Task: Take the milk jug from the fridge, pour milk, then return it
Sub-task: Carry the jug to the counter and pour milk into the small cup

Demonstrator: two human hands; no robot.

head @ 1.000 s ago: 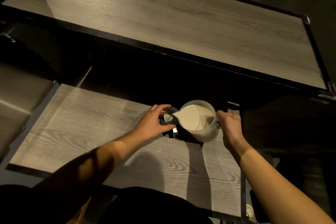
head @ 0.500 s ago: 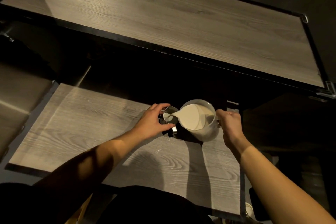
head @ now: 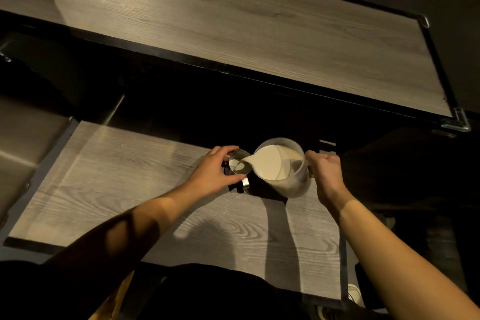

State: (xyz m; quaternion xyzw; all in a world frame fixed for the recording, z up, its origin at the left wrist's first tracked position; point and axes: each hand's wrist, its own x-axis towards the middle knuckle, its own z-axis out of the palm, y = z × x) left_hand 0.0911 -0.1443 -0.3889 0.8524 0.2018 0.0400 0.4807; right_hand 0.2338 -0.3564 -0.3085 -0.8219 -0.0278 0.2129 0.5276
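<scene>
At the left of centre my left hand point(head: 211, 173) curls around the small steel pitcher point(head: 240, 165), fingers on its far rim and thumb on the near side, holding it steady on the wood-grain table point(head: 109, 176); the pitcher sits near the table's far edge, in the middle of the frame, and a little milk already pools inside it. Just to its right the milk jug point(head: 281, 167), a translucent plastic one a good part full, is tipped leftward with its spout over the pitcher's mouth, a thin stream of milk point(head: 246, 161) running across. At the right of centre my right hand point(head: 324, 171) is closed tight on the jug's handle, carrying its weight.

To pour well, I judge I should keep the spout low and close over the pitcher's opening, tilt by the wrist in small degrees, and watch the level rise; the pitcher is much smaller than the jug, so it could fill fast and overflow if I tip further; when it is near enough, I should roll the jug upright quickly to cut the stream cleanly and avoid a dribble down its side.

I can read no brand, label or writing on the jug, the pitcher or the table; the light is dim.
</scene>
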